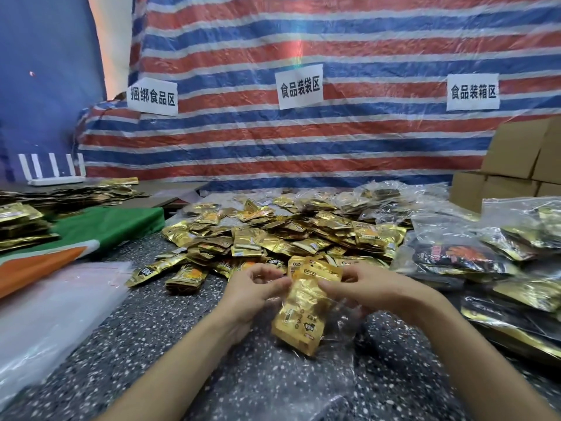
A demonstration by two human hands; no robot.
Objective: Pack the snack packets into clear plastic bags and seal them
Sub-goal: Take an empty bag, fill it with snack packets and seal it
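Note:
A clear plastic bag [340, 326] hangs between my hands over the speckled table, with a stack of gold snack packets [299, 323] partly inside it. My left hand [258, 287] pinches the bag's left edge at the packets' top. My right hand [361, 284] grips the packets and the bag's right edge. Further gold packets [315, 267] stick up behind my fingers. A big loose heap of gold snack packets [273, 235] lies just beyond my hands.
Filled clear bags [501, 259] pile up at the right, with cardboard boxes [516, 165] behind them. Empty clear bags [54, 305] lie stacked at the left, beside green and orange sheets [100, 235] and more packet stacks [21, 223]. A striped tarp with paper signs hangs behind.

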